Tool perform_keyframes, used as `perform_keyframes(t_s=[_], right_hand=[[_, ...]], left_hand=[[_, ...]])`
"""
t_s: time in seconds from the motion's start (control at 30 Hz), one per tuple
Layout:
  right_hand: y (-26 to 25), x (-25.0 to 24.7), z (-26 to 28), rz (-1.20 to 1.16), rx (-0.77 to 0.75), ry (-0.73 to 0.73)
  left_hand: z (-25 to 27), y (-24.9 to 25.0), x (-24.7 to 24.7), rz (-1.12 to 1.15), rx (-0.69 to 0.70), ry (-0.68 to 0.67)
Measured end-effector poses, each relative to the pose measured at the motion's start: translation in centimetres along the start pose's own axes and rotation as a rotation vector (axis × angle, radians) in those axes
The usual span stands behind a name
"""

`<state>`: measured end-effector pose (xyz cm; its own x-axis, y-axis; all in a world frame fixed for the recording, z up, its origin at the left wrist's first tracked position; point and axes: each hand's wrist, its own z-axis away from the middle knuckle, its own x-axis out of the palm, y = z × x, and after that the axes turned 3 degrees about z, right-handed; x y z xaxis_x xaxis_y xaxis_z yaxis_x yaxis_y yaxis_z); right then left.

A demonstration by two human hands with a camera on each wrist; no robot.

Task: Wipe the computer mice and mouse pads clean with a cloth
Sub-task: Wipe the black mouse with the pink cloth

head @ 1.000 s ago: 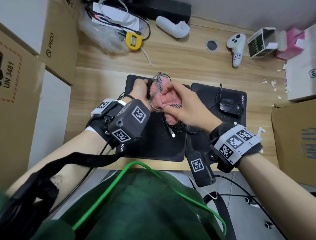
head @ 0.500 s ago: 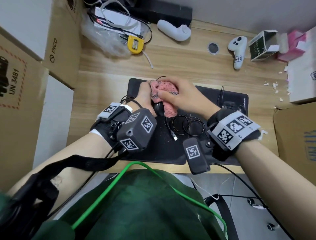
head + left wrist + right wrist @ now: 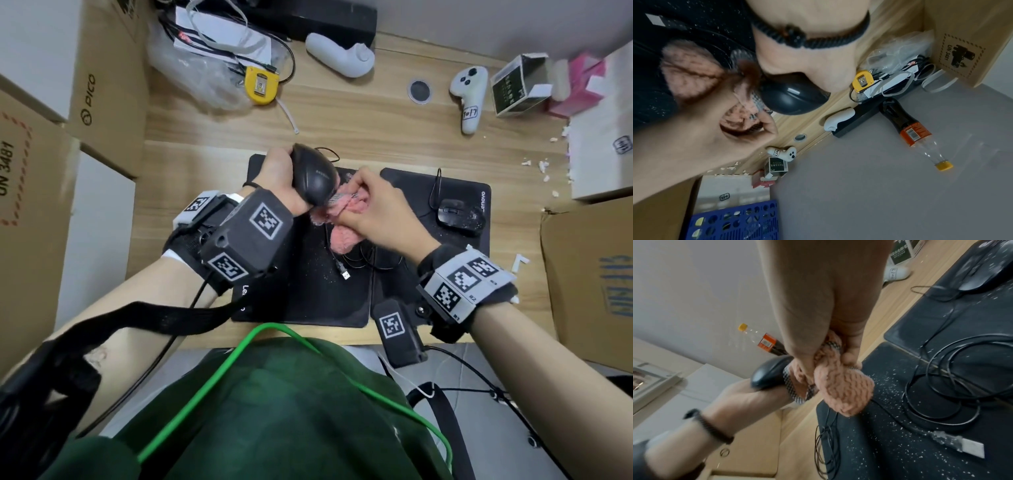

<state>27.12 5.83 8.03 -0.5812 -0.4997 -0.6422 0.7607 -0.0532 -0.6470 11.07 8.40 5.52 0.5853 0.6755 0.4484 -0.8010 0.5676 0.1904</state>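
My left hand (image 3: 279, 181) grips a black mouse (image 3: 313, 178) lifted above the left mouse pad (image 3: 308, 294), its top turned up. My right hand (image 3: 371, 205) holds a bunched pink cloth (image 3: 346, 219) against the mouse's right side. The left wrist view shows the mouse (image 3: 791, 100) with the cloth (image 3: 694, 76) beside it. In the right wrist view the cloth (image 3: 842, 387) hangs from my fingers next to the mouse (image 3: 770, 373). A second black mouse (image 3: 457, 216) sits on the right pad (image 3: 455, 253), dusted with white specks. The lifted mouse's coiled cable (image 3: 370, 260) and USB plug (image 3: 344, 274) lie on the pads.
Cardboard boxes (image 3: 106, 85) stand at the left, another box (image 3: 589, 284) at the right. At the desk's back lie a yellow tape measure (image 3: 262, 85), a plastic bag with cables (image 3: 205, 68), two white controllers (image 3: 469, 92) and a small green box (image 3: 513, 89). White crumbs (image 3: 541, 168) dot the desk.
The cloth covered the mouse earlier. Now my left hand has turned the mouse so its black top shows, and my right hand has drawn the cloth down to its right side.
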Motion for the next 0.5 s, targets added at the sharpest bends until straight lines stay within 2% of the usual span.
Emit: perform_keyframes(t_s=[0.1, 0.17, 0.23, 0.33, 0.43, 0.5], right_hand=[[0.7, -0.8, -0.2, -0.153, 0.101, 0.112], [-0.1, -1.3, -0.3, -0.202, 0.084, 0.121], [-1.5, -1.7, -0.6, -0.172, 0.002, 0.06], [-3.6, -1.0, -1.3, -0.057, -0.113, -0.105], [-4.5, 0.4, -1.6, -0.001, -0.118, -0.101], [-4.1, 0.9, -1.4, -0.006, -0.094, -0.1]], left_hand=[[-0.1, -0.2, 0.1, -0.025, -0.016, -0.042], [0.2, -0.5, 0.0, -0.041, -0.045, -0.054], [0.9, -0.7, -0.3, -0.032, -0.085, -0.083], [1.9, -1.1, -0.6, -0.043, -0.11, -0.147], [1.4, -1.0, -0.9, -0.157, -0.075, -0.157], [0.8, -0.5, -0.9, -0.222, -0.048, -0.087]])
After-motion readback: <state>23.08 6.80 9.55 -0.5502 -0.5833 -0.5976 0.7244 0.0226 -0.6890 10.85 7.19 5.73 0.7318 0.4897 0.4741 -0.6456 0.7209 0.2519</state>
